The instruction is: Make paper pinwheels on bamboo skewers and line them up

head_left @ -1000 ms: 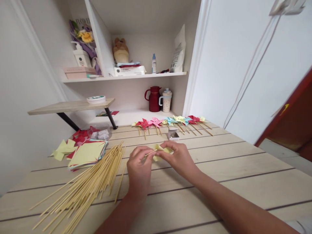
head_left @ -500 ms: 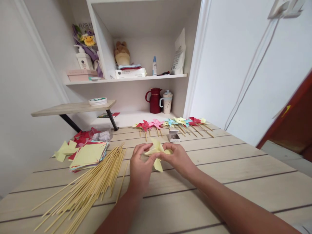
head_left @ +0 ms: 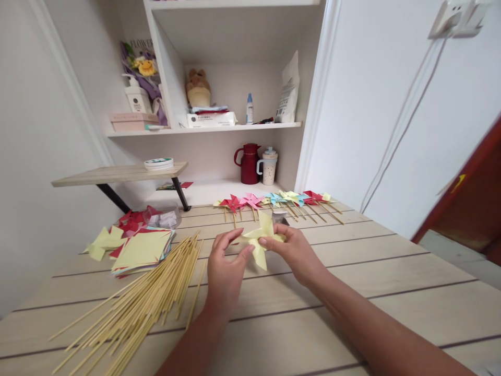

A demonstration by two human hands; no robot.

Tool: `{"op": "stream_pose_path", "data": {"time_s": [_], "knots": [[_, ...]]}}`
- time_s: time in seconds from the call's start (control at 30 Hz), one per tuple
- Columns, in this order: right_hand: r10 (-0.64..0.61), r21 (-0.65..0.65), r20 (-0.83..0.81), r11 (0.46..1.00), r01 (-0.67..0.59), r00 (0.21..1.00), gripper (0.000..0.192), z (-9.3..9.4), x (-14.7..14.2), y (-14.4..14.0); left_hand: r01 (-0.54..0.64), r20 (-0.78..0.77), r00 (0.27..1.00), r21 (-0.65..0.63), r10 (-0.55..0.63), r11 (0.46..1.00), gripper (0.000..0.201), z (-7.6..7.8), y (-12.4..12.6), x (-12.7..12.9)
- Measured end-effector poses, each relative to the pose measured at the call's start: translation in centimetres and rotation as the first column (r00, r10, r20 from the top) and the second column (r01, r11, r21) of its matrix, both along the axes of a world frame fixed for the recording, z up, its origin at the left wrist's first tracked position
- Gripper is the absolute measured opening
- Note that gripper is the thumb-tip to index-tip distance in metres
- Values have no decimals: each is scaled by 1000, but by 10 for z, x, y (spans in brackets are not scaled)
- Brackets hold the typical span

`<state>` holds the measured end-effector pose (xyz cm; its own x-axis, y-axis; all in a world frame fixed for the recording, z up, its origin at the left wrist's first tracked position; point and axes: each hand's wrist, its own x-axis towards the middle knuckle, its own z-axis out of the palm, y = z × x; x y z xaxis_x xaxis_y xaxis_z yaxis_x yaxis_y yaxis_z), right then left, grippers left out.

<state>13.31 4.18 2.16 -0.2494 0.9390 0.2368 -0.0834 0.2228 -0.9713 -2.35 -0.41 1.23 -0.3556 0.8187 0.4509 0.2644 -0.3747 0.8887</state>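
Note:
My right hand [head_left: 295, 254] pinches a pale yellow paper pinwheel [head_left: 259, 235] near its centre, thumb in front and the other fingers behind. The pinwheel has several folded blades and is held above the table without a stick. My left hand [head_left: 227, 266] is just left of it, thumb and fingers apart around a gap; its thumb tip is close to the lower blade, and I cannot tell if they touch. Behind the pinwheel stands a small open box [head_left: 280, 217], partly hidden by it. Left of my left hand lies a spread of thin wooden sticks [head_left: 156, 303].
Finished pinwheels on sticks [head_left: 274, 199] lie in a row at the table's back. A stack of coloured paper squares [head_left: 141, 249] and a loose yellow pinwheel [head_left: 104, 242] are at left, by a clear tub [head_left: 168, 219]. A raised wooden shelf [head_left: 117, 173], red jug [head_left: 249, 164] and cup [head_left: 269, 166] stand behind.
The pinwheel has turned to face me more and moved slightly right in my right hand. My left hand's fingers have come away from its left blade. The view has tilted slightly.

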Motion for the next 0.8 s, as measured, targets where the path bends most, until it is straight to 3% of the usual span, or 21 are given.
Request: {"op": "stream_pose_path", "data": {"time_s": [0.23, 0.33, 0.5, 0.63, 0.7, 0.8], "knots": [[-105, 221, 233, 974, 53, 967, 22, 1, 2, -5, 17, -111, 994, 93, -6, 996, 15, 1, -2, 1], [-84, 239, 278, 971, 16, 957, 20, 3, 1, -7, 15, -123, 992, 114, 0, 993, 4, -2, -1, 2], [-56, 236, 264, 972, -8, 963, 17, 4, 0, -9, -28, -98, 994, 133, 42, 991, 5, -4, -2, 2], [-106, 287, 283, 958, 21, 953, 17, 3, -2, -11, -44, -153, 986, 161, 69, 986, 6, -4, -4, 3], [-188, 367, 296, 927, 71, 937, 17, 2, -4, -13, -68, -207, 972, 208, 112, 976, 6, -5, -5, 4], [-356, 538, 273, 826, 165, 893, 18, 0, -9, -17, -105, -297, 933, 315, 203, 943, 6, -5, -8, 4]]}}
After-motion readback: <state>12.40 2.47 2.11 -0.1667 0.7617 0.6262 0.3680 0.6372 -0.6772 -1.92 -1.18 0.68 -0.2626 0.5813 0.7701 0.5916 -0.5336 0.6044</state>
